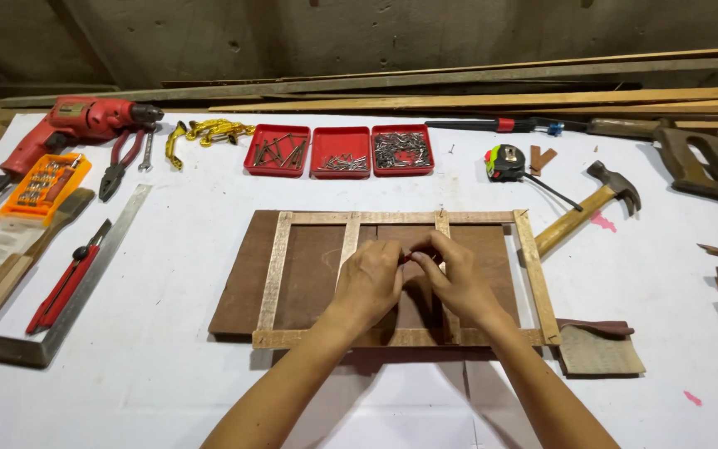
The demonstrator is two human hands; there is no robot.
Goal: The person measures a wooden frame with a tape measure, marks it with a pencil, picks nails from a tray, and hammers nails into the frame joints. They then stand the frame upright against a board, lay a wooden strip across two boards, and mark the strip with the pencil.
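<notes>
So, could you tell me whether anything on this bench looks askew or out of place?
The pale wooden frame sits shifted right on the dark board, overhanging its right edge. Pink spots mark the white table. Both hands meet over the frame.

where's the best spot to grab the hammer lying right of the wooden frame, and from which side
Grip the hammer on the bare middle of its pale wooden handle, coming from the right with the right hand. It lies flat and slanted, with the metal head up and to the right, and the handle end close to the wooden frame, so the lower end looks cramped. The midsection lies free on the white table.
</notes>
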